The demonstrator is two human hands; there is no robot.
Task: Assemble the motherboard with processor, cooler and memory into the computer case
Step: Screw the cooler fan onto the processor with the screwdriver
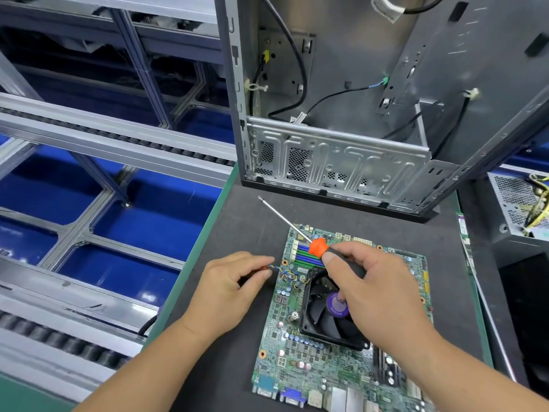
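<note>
A green motherboard (300,361) lies flat on the dark mat, with a black cooler fan (323,316) mounted on it and blue and green memory slots (306,254) at its far end. My right hand (374,289) grips a screwdriver (318,247) with an orange and black handle, its shaft pointing up and left over the board. My left hand (228,289) pinches the fan's twisted wires (286,274) at the board's left edge. The open grey computer case (335,162) stands upright behind the board.
The dark mat (234,233) has a green edge on its left. Beyond it run roller conveyor rails (113,144) over blue bins. A power supply (520,206) with yellow cables sits at the right. Black cables hang inside the case.
</note>
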